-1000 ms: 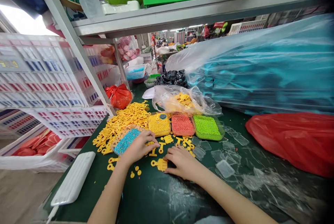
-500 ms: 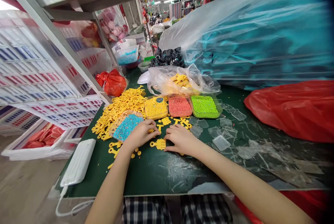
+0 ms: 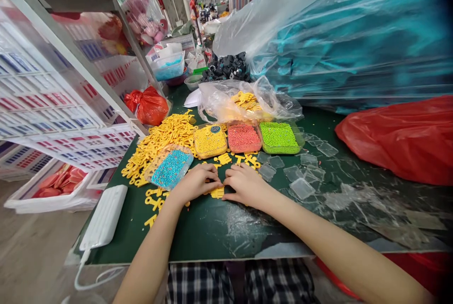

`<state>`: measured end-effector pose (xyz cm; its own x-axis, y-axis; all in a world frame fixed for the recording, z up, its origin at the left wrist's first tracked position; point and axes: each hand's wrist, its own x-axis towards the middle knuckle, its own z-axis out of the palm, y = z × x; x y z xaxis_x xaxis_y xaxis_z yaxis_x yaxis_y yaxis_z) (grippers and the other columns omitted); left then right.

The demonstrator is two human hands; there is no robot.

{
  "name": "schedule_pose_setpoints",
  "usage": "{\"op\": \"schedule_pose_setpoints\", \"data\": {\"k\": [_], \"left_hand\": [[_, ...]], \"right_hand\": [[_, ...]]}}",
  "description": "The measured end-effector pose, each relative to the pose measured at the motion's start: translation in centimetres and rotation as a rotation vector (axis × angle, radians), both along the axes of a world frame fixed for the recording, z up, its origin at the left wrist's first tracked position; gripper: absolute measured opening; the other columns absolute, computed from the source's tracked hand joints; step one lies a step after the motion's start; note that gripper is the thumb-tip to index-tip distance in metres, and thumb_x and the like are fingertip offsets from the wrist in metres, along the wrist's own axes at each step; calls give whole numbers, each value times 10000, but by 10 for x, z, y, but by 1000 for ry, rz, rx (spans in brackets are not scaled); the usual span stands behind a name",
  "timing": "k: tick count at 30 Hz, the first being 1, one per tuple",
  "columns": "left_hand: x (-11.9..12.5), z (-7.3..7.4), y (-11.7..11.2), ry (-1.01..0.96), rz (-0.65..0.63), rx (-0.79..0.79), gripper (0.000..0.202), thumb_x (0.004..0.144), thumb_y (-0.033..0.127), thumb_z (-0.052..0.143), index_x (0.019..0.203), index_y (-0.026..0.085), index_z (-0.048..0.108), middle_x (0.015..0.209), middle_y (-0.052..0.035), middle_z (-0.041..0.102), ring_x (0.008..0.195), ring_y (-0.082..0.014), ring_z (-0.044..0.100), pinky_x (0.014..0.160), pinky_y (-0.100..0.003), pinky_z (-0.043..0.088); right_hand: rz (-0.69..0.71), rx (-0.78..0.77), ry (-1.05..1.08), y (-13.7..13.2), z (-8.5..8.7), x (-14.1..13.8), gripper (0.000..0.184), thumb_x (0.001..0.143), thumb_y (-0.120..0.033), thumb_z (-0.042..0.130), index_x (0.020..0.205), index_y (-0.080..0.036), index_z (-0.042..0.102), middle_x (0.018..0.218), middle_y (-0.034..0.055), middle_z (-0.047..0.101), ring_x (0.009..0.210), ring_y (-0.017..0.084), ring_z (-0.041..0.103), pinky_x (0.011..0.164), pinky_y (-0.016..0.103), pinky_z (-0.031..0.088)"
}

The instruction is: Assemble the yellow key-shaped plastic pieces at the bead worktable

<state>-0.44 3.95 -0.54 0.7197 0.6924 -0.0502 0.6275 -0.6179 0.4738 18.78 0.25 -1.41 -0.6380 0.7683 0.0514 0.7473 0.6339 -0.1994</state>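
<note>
A small flat yellow plastic piece (image 3: 217, 192) lies on the green tabletop between my hands, partly hidden by fingers. My right hand (image 3: 246, 185) is curled at its right side, with thumb and fingers at the piece's edge. From the left, my left hand (image 3: 198, 182) reaches over the piece, its thumb and fingers pinched together; anything between the fingertips is too small to make out. Just beyond my left wrist are blue beads (image 3: 172, 168) in a clear tray. Yellow beads (image 3: 210, 139), red beads (image 3: 244, 137) and green beads (image 3: 279, 137) fill further trays behind my hands.
A heap of yellow plastic pieces (image 3: 161, 139) lies at left, and a clear bag (image 3: 215, 98) holds more. Clear plastic squares (image 3: 302, 188) are scattered at right. A white power bank (image 3: 104, 219) sits by the left edge. Large blue-filled plastic (image 3: 354, 44) and a red bag (image 3: 399, 139) bound the right.
My left hand has moved slightly right and down, over the yellow piece, and now covers its left end. My right hand stays at the piece. The view has tilted a little.
</note>
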Motion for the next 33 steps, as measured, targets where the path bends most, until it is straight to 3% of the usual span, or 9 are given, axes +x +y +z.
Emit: {"op": "schedule_pose_setpoints", "data": {"k": [9,18,22,25,28,33], "left_hand": [[-3,-11,8,14,-14,15,284,908,454,580,846,266,784,880,-30,689,875,-202,542,797,-325,397],[-1,-6,4,29,-40,-8,382,944,462,510,777,226,760,869,-40,657,874,-197,499,790,-312,403],[-4,-4,4,-28,2,2,378,962,452,476,848,217,750,937,-44,662,927,-199,523,839,-328,415],[-7,-2,4,-52,13,6,359,964,436,481,885,209,747,966,-48,666,928,-199,532,848,-339,415],[-6,-4,4,-30,-26,-15,335,951,409,522,811,203,747,923,-39,661,891,-193,525,813,-323,409],[-1,-12,5,-3,-47,-43,185,889,318,645,800,207,763,852,-20,672,850,-182,524,785,-304,382]], "right_hand": [[0,7,23,1,-6,2,337,805,-467,715,957,-167,720,907,70,669,959,252,573,822,352,358],[-2,-18,-13,0,-2,0,336,838,-472,679,940,-154,716,909,71,661,917,238,576,802,350,355],[4,-2,-16,0,-2,0,355,826,-482,688,952,-152,717,913,77,660,931,245,576,803,350,358],[0,15,-21,-1,-3,0,351,820,-482,695,925,-149,721,903,79,662,939,251,579,803,349,360],[5,20,-20,-1,-3,0,352,818,-480,697,936,-150,718,899,77,662,922,245,585,790,346,360],[8,12,-3,-1,-2,0,307,819,-450,707,928,-164,720,875,63,655,891,228,584,779,342,354]]}}
